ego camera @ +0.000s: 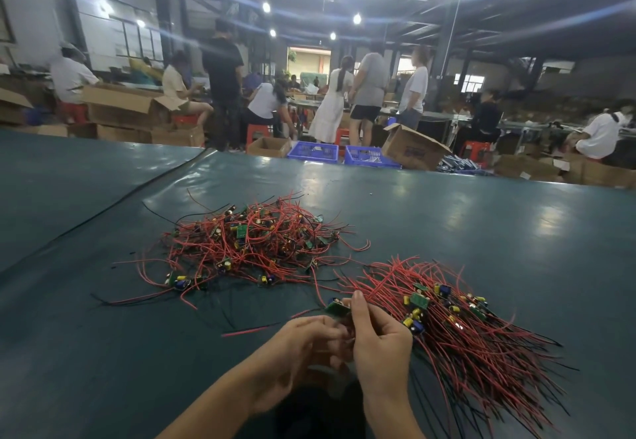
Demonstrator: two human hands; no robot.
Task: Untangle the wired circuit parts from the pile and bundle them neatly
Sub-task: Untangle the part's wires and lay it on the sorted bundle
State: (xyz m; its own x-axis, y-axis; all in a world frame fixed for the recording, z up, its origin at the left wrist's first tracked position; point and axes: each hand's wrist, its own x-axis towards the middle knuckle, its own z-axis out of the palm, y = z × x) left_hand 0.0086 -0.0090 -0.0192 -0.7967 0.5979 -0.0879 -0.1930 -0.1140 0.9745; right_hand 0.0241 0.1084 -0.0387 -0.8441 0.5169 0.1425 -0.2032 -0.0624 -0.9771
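A tangled pile of small green circuit boards with red and black wires lies in the middle of the dark green table. To its right lies a sorted bundle, its boards side by side and its wires fanned toward the near right. Close to the near edge my right hand pinches one small green circuit part between thumb and fingers. My left hand curls in beside it and grips the same part's wires. A loose red wire lies just left of my hands.
A black cable runs along a seam across the table's left side. Beyond the far edge stand blue crates, cardboard boxes and red stools, with several people standing or seated in the workshop.
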